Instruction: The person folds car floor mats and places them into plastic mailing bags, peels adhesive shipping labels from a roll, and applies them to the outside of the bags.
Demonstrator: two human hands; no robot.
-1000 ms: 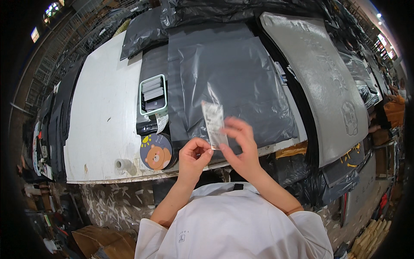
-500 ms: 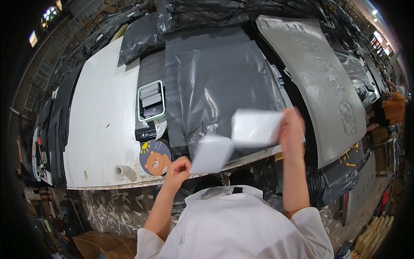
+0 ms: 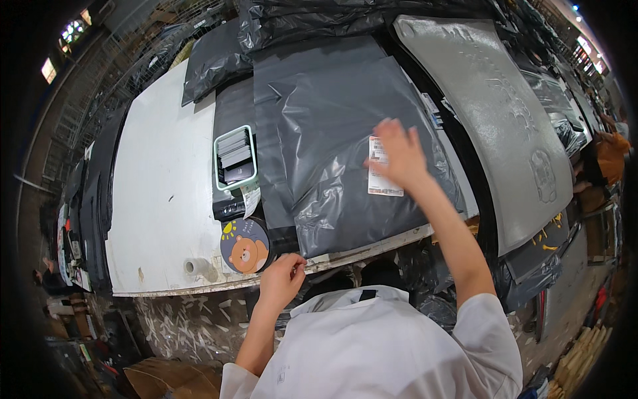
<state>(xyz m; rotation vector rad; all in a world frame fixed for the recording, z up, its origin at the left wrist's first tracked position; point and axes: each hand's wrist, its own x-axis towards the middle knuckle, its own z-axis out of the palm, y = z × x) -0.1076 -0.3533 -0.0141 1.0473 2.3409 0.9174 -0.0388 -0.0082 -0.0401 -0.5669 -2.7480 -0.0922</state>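
Note:
A white shipping label (image 3: 385, 181) lies on a large dark grey plastic mailing bag (image 3: 319, 133). Fingers spread, my right hand (image 3: 401, 156) is laid over the label's upper right part. My left hand (image 3: 282, 282) is by the table's front edge, close to the bag's near left corner. Its fingers are curled together, and whatever may be in them is hidden. Beside that hand lies a round dark mat (image 3: 247, 251) with a bear and a sun printed on it.
A pale green basket (image 3: 218, 159) of stacked cards stands left of the bag. A white tube or roll (image 3: 193, 267) rests on the white tabletop (image 3: 159, 193). To the right lies a grey embossed mat (image 3: 492, 120); black plastic bags (image 3: 319, 26) are heaped at the back.
The two white sheets held up before are out of sight. A label now lies on the bag, and my right hand has moved forward onto it. My left hand has shifted slightly right.

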